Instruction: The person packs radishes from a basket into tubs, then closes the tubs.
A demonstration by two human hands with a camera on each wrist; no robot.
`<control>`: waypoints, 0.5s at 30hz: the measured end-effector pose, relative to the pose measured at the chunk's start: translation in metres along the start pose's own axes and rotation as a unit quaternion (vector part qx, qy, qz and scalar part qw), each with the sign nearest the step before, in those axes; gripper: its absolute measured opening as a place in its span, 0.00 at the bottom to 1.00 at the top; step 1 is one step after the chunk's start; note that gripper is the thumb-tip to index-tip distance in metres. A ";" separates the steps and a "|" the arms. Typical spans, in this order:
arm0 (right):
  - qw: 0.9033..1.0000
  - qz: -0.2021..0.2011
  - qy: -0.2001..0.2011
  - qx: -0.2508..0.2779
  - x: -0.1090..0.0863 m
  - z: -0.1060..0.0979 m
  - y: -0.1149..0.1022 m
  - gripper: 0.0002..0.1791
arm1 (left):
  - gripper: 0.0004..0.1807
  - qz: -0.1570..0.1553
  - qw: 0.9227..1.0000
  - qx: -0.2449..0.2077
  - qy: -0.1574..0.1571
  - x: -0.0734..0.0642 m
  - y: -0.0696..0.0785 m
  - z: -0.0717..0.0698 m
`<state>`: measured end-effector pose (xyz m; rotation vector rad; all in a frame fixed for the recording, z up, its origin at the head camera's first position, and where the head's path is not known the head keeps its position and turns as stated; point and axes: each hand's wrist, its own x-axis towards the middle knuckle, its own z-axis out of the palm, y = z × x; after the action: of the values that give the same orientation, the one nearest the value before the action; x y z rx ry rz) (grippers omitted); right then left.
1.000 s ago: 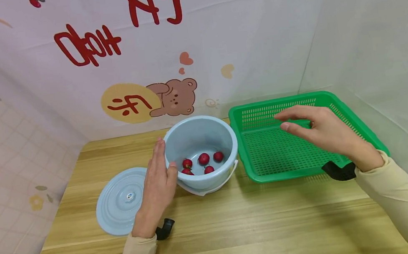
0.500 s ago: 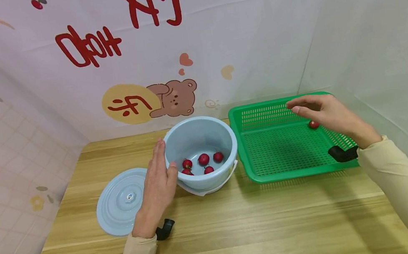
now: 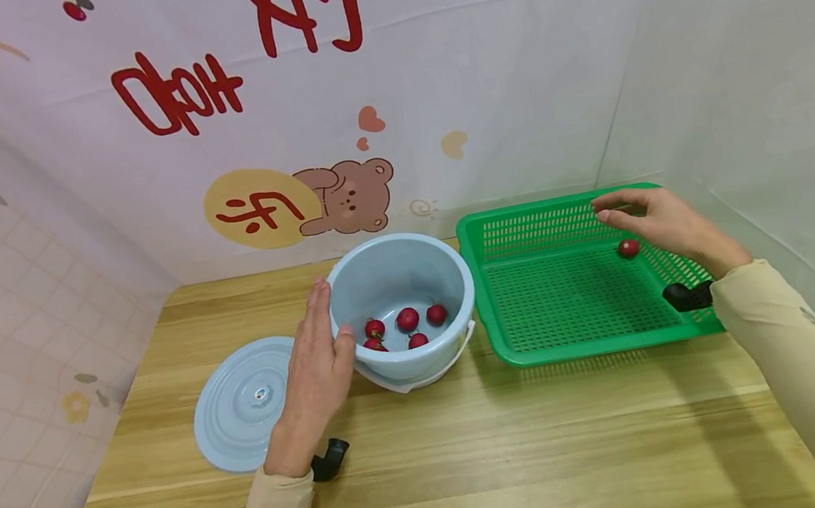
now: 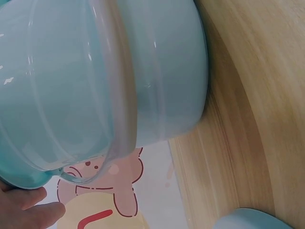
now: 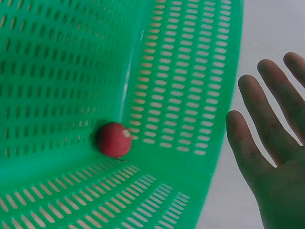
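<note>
My left hand (image 3: 313, 374) rests with straight fingers against the left side of a light blue bucket (image 3: 428, 369). Inside the bucket lie several small round red things (image 3: 407, 319) that look like radishes. In the left wrist view, fingertips (image 4: 45, 214) show by the bucket's rim at bottom left. Over the far right part of a green plastic basket (image 3: 532, 354), my right hand (image 3: 664, 225) hovers with relaxed fingers and holds nothing. One round red radish-like thing (image 5: 114, 140) with a pale spot sits in the basket's corner, apart from that hand.
A light blue lid (image 3: 229, 408) lies on the wooden table (image 3: 477, 464) left of the bucket, partly behind my left hand. Printed white cloth (image 3: 510, 91) stands behind the table. The bucket's handle (image 3: 457, 355) hangs down at its front.
My right hand has moved to the right over the basket, uncovering the red radish-like thing that it mostly hid. My left hand and the bucket stay put.
</note>
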<state>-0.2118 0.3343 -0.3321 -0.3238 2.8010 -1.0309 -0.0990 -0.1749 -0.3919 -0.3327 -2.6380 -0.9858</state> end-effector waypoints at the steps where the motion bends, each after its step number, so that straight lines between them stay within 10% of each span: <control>1: 1.000 0.003 -0.001 -0.002 0.001 0.000 0.002 0.32 | 0.37 0.000 1.000 0.000 0.000 0.000 0.000 0.000; 15: 0.998 0.021 -0.042 -0.035 0.018 -0.001 0.035 0.36 | 0.37 0.007 1.000 0.002 -0.002 0.002 -0.004 -0.001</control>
<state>-0.2351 0.3559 -0.3554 -0.3072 2.7605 -0.8919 -0.1016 -0.1781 -0.3928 -0.3522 -2.6378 -0.9773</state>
